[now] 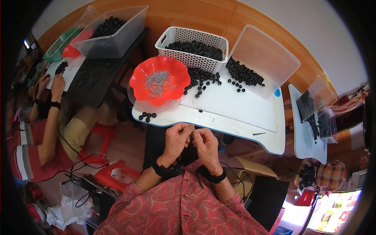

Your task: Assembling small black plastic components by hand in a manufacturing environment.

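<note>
In front of the white table's near edge, my left hand (176,141) and my right hand (206,148) meet fingertip to fingertip. Both are closed in a pinch, and whatever lies between the fingers is too small to make out. Beyond them, a red wavy-rimmed bowl (144,93) holds many tiny silvery pieces (157,81). Small black round parts (201,75) are heaped to the right of the bowl. Several more black parts (147,116) lie by the table's front left corner. A thin dark piece (259,134) rests near the front right edge.
A white perforated basket (190,36) full of black parts stands at the back of the white table (231,131). Beside it, a clear bin (266,58) lies tipped, black parts at its mouth. At far left, a co-worker's hands (56,84) work at another table. Red stools (113,172) stand below.
</note>
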`<state>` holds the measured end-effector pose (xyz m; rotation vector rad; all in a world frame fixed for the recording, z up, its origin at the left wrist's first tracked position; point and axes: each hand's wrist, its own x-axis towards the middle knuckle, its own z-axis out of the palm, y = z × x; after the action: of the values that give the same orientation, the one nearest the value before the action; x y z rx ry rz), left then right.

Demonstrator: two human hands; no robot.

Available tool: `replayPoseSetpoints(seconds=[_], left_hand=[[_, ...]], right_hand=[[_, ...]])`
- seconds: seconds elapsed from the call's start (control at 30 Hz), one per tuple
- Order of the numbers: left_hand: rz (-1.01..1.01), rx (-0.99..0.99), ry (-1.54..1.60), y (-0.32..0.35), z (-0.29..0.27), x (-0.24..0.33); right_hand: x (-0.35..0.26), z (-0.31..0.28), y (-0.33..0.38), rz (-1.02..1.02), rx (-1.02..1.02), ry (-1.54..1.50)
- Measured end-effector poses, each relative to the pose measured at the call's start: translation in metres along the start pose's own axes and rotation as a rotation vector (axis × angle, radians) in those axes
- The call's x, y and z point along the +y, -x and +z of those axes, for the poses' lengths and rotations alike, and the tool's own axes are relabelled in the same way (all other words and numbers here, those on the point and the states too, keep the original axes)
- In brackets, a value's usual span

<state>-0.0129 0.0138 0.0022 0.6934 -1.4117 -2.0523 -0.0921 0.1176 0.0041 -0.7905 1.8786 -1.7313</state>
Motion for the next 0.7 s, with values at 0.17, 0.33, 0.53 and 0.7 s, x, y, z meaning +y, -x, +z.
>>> replayPoseSetpoints(seconds=[0.17,0.33,0.53,0.7], left_hand=[[-0.026,0.01,-0.025,0.0,0.001,0.001],[-0.054,0.002,0.05,0.001,0.003,0.001],[-0.056,-0.056,0.162,0.003,0.006,0.004],[0.019,-0.134,0.082,0.005,0.005,0.005]], right_hand=[[-0.003,0.0,0.003,-0.187,0.039,0.171],[-0.012,-0.001,0.005,-0.356,0.097,0.284],[-0.01,-0.007,0.004,-0.334,0.126,0.222],[-0.006,-0.011,0.005,-0.273,0.12,0.151]])
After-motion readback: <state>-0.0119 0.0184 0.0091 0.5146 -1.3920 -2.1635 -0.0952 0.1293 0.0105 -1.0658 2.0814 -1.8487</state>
